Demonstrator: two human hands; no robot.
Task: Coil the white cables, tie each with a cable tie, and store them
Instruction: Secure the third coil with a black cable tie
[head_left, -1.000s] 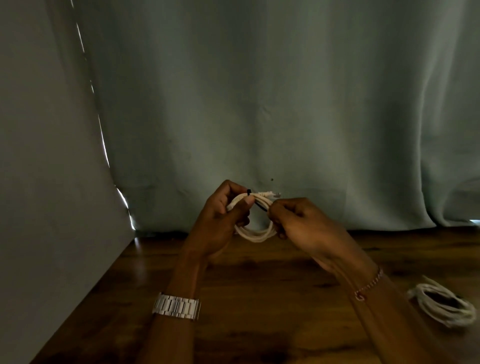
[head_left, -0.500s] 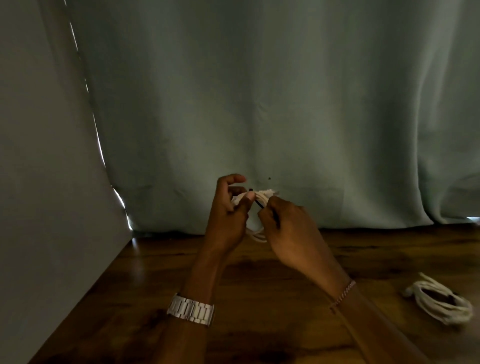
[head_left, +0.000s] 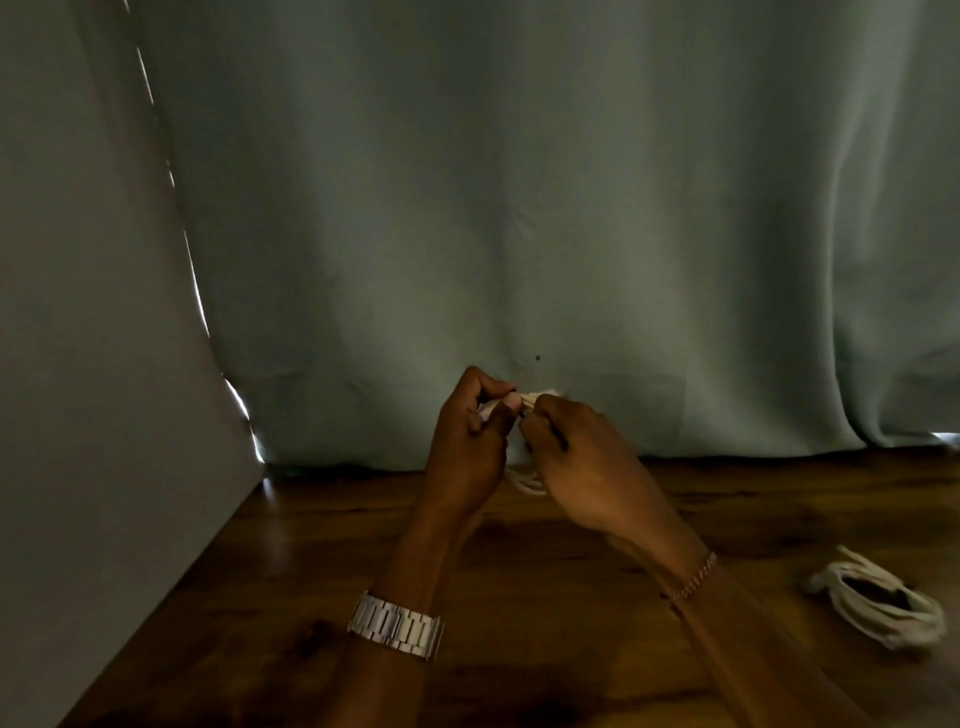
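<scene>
Centre frame, above the table (head_left: 311, 571): left hand (head_left: 467, 447) and right hand (head_left: 582, 467), fingers curled, both pinch the top of the coiled white cable (head_left: 527, 483), whose loop hangs below between them, equally near both; cable tie not discernible.

White cable (head_left: 525, 480): mostly hidden between left hand (head_left: 467, 452) and right hand (head_left: 582, 467); only a bit of coil below and a pale tip above the fingers show. Cable tie: too small and dark to make out. Both forearms cut off by the bottom edge. Second coiled cable (head_left: 878, 605) at right: blurred, strands unclear, whether tied cannot be told. Room dim; wooden table (head_left: 291, 597) cut off at bottom and right.
</scene>
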